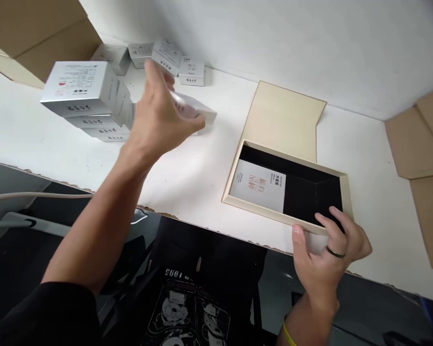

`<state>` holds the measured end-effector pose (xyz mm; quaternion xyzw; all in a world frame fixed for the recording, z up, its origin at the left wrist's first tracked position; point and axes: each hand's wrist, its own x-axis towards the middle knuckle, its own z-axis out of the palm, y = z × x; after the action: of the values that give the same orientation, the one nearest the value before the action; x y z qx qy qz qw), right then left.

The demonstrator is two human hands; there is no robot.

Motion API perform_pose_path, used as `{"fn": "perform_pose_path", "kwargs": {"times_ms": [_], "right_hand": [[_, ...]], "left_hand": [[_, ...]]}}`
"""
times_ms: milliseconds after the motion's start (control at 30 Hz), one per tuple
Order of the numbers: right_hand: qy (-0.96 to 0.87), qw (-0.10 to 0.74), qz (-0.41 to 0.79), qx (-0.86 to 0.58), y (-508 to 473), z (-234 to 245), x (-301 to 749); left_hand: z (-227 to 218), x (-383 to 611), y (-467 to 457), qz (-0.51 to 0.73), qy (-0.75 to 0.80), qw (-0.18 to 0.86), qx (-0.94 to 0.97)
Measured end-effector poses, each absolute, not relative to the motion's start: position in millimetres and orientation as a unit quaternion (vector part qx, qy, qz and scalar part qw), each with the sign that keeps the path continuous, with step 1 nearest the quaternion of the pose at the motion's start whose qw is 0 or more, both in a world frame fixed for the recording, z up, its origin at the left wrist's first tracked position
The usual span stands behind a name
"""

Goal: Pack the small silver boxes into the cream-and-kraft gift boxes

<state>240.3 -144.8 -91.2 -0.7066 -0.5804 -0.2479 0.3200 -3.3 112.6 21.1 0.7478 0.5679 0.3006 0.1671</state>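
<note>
My right hand grips the tan box at its near right corner: the fingers curl over the rim into the black lining, the thumb presses on the outer wall, and a dark ring shows on one finger. The tan box lies open on the white counter, close to the near edge, with its lid flap folded flat behind it. A white card with red characters fills the left part of its inside; the right part is bare black.

My left hand is raised well to the left of the tan box and a little further back. Its fingers are partly closed around a small silver box, thumb beneath, and only the box's far end shows past my hand. Further left of the tan box stands a stack of silver boxes, just beside my left hand. Behind that, against the wall, lie a few loose silver boxes. Brown cardboard lies flat to the right of the tan box, and more cardboard sits far to its back left
</note>
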Motion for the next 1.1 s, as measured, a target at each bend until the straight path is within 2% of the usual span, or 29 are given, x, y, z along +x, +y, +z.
{"fn": "perform_pose_path", "kwargs": {"times_ms": [67,133,200,300,367,433,667,867,1100], "right_hand": [[-0.583,0.312,-0.241,-0.711,-145,-89,239],[-0.583,0.309,-0.233,-0.714,-145,-87,238],[-0.584,0.307,-0.225,-0.716,-146,-85,237],[-0.587,0.306,-0.221,-0.716,-146,-85,236],[-0.587,0.306,-0.221,-0.716,-146,-86,236],[-0.586,0.309,-0.221,-0.716,-146,-87,236],[-0.575,0.329,-0.226,-0.714,-142,-90,233],[-0.566,0.336,-0.218,-0.721,-144,-94,235],[-0.569,0.378,-0.208,-0.7,-145,-100,240]], "left_hand": [[38,2,102,0.381,0.455,0.19,0.782],[52,14,93,0.385,0.32,0.224,0.836],[59,33,85,0.293,0.211,0.263,0.895],[53,70,74,0.111,0.135,0.289,0.941],[41,91,68,0.057,0.093,0.288,0.952],[31,103,64,0.053,0.054,0.289,0.954],[41,92,62,0.178,0.035,0.296,0.938],[37,135,53,0.011,0.006,0.327,0.945],[36,167,46,-0.052,0.022,0.314,0.948]]}}
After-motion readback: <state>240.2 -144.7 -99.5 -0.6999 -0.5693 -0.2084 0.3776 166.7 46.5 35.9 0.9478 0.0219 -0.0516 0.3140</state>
